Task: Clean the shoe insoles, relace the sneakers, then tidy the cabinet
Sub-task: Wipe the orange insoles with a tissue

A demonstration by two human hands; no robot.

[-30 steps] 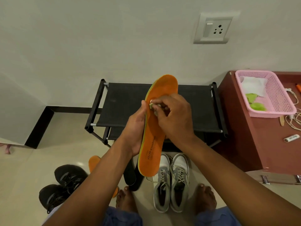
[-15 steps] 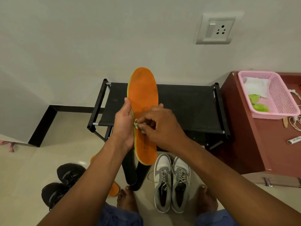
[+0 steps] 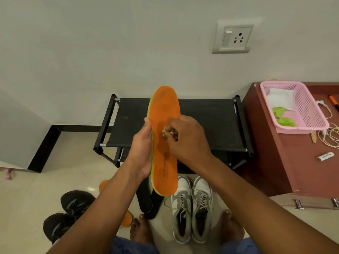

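Head view: orange insole [image 3: 163, 143] stands upright before the black rack [image 3: 207, 125], long axis running toe-up, heel nearest the grey sneakers [image 3: 191, 208]. Left hand [image 3: 142, 153] grips its left edge; right hand [image 3: 185, 138] pinches a small wad [image 3: 163, 133] against its middle, darkened patches around.

Our left hand [image 3: 142, 149] sits at the centre of the frame, palm turned right, thumb pointing up and the other fingers hidden behind what it holds. Our right hand [image 3: 187, 138] is just to its right, fingers [image 3: 169, 133] curled and pinching a small wad. Both bare forearms reach up from the lower corners of the frame. Our bare feet show at the bottom.
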